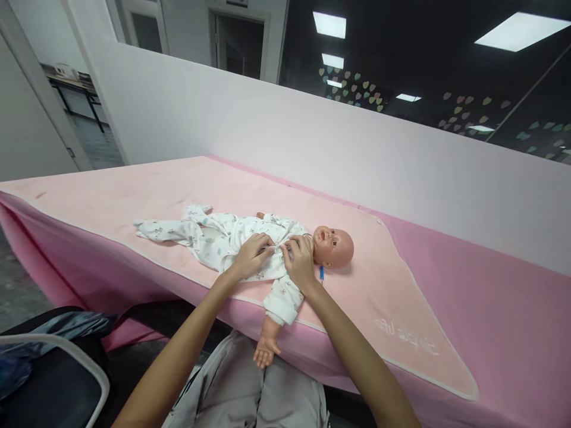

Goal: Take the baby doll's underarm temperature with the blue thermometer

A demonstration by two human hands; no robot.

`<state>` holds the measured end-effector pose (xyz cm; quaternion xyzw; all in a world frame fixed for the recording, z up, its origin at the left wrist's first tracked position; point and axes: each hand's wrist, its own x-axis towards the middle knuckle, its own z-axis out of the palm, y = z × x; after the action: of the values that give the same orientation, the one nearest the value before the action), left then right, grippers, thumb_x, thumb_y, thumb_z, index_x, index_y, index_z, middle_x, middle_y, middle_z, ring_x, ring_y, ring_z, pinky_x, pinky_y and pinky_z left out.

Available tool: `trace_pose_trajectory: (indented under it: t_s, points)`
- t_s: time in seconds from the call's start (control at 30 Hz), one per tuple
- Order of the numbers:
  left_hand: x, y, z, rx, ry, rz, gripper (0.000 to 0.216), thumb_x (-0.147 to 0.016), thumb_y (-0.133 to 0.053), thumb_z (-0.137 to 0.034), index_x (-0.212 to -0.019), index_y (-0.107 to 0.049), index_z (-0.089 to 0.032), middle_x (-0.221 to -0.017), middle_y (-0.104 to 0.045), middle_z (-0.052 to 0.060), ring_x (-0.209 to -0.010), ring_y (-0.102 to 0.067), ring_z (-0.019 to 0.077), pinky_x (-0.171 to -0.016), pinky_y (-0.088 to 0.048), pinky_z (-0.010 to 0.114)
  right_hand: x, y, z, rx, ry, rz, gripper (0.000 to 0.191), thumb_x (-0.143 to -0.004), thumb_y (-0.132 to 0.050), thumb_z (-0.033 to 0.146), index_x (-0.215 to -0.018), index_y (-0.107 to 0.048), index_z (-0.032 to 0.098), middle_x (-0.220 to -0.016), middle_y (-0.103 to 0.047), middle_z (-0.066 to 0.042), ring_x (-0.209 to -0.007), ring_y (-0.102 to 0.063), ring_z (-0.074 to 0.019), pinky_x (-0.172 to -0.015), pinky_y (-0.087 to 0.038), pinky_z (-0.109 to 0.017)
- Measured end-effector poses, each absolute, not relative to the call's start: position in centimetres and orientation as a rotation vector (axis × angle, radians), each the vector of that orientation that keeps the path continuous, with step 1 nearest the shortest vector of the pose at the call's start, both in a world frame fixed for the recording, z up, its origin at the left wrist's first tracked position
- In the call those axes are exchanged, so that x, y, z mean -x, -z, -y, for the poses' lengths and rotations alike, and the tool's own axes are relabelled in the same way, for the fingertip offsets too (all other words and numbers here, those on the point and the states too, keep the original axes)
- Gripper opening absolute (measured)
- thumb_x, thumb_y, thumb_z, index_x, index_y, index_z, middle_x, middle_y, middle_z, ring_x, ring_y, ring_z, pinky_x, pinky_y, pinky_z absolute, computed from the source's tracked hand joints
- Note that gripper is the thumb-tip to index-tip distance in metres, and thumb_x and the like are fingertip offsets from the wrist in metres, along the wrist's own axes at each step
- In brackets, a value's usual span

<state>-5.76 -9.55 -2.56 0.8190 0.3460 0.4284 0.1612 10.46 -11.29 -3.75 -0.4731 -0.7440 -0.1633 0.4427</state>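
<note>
A baby doll (333,246) lies on its back on a peach mat (366,309), head to the right. It wears a white patterned romper (218,235) whose legs stretch left, and one doll arm hangs over the near edge. At the chest, my left hand (253,257) pinches the romper's front edge with curled fingers. Close beside it, my right hand (298,258) grips the same edge just below the doll's neck. The fingertips of both hands nearly meet; any fastener between them is too small to make out. A small blue item (322,273) sits near the doll's head.
The mat covers a table with a pink cloth (504,285). A white wall (267,125) with dark glass above it runs along the far side. At the lower left stands a chair (53,368) with dark cloth on it.
</note>
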Motion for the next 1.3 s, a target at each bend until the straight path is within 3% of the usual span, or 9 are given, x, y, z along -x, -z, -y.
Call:
trace_pose_trajectory:
  t_s: [0.47, 0.63, 0.8, 1.0, 1.1, 1.3]
  points:
    - [5.7, 3.1, 9.4, -2.208, -1.341, -0.984, 0.020, -0.086, -0.037, -0.024, -0.087, -0.056, -0.019, -0.085, -0.060, 0.003, -0.081, -0.054, 0.0169, -0.076, -0.042, 0.031, -10.7, 3.4, 11.5, 1.164, 0.358, 1.858, 0.013, -0.080, -0.056, 0.031, -0.086, -0.058, 0.020, -0.098, -0.056, -0.007, -0.094, -0.048, -0.0205, -0.086, -0.036, -0.036]
    - [5.7, 3.0, 9.4, -2.318, -1.333, -1.012, 0.022, -0.087, -0.039, -0.025, -0.086, -0.060, -0.019, -0.085, -0.061, 0.003, -0.083, -0.055, 0.0175, -0.078, -0.043, 0.032, -10.7, 3.7, 11.4, 1.194, 0.377, 1.849, 0.015, -0.082, -0.054, 0.034, -0.086, -0.059, 0.020, -0.098, -0.057, -0.008, -0.094, -0.048, -0.0209, -0.086, -0.037, -0.036]
    - [7.9, 1.6, 8.9, -2.509, -1.092, -0.910, 0.025, -0.085, -0.046, -0.035, -0.100, -0.061, -0.022, -0.101, -0.062, 0.006, -0.096, -0.055, 0.0206, -0.084, -0.043, 0.033, -10.7, 3.6, 11.5, 1.226, 0.418, 1.865, 0.017, -0.084, -0.051, 0.033, -0.090, -0.059, 0.020, -0.101, -0.058, -0.008, -0.097, -0.049, -0.0213, -0.090, -0.036, -0.038]
    - [11.3, 2.0, 8.0, -2.528, -0.994, -0.934, 0.035, -0.080, -0.054, -0.043, -0.108, -0.061, -0.025, -0.111, -0.063, 0.005, -0.105, -0.054, 0.0236, -0.092, -0.041, 0.037, -9.4, 2.3, 11.8, 1.109, 0.514, 2.073, 0.024, -0.086, -0.048, 0.033, -0.104, -0.056, 0.019, -0.111, -0.057, -0.009, -0.108, -0.047, -0.0218, -0.104, -0.022, -0.045]
    - [11.3, 3.2, 8.3, -2.388, -1.146, -1.031, 0.035, -0.078, -0.055, -0.045, -0.105, -0.062, -0.023, -0.109, -0.064, 0.006, -0.104, -0.055, 0.0233, -0.093, -0.041, 0.036, -8.1, 2.0, 11.0, 0.999, 0.485, 2.229, 0.024, -0.087, -0.046, 0.032, -0.105, -0.055, 0.019, -0.104, -0.060, -0.007, -0.103, -0.050, -0.0191, -0.103, -0.024, -0.042]
    - [10.9, 3.7, 8.9, -2.200, -1.285, -1.052, 0.027, -0.078, -0.057, -0.039, -0.096, -0.064, -0.020, -0.100, -0.066, 0.005, -0.095, -0.060, 0.0201, -0.087, -0.045, 0.031, -6.8, 2.5, 9.8, 0.957, 0.312, 2.236, 0.018, -0.089, -0.042, 0.026, -0.086, -0.058, 0.018, -0.084, -0.062, -0.005, -0.086, -0.053, -0.0165, -0.086, -0.037, -0.032]
